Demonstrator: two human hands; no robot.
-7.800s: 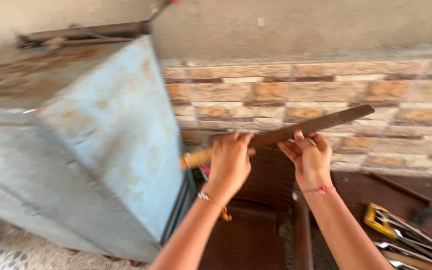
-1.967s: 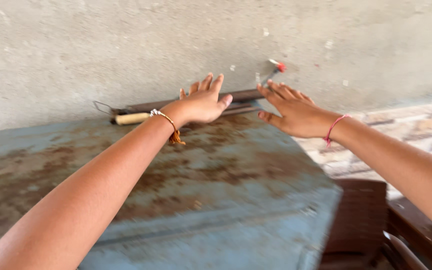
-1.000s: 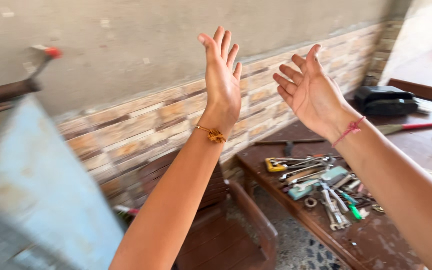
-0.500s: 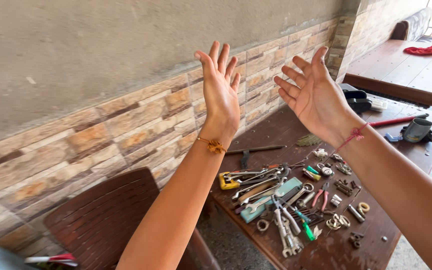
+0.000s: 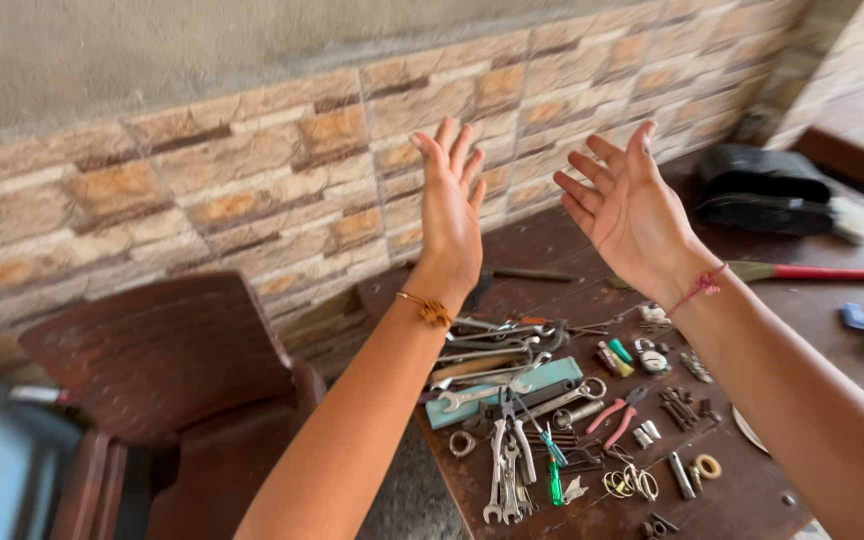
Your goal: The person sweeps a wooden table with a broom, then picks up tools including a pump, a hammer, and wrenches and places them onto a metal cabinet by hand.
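Above the brown wooden table [image 5: 852,340], two hands are raised with nothing in them. The left hand [image 5: 449,215] and the right hand [image 5: 630,212] have all fingers spread wide, palms turned toward each other, well apart. Under them, on the table, lies a heap of wrenches [image 5: 497,375], one pair of red-handled pliers [image 5: 620,415] and several small rings. One brown plastic chair [image 5: 167,370] stands at the left. Behind is a brick-tiled wall [image 5: 252,170], gray plaster above.
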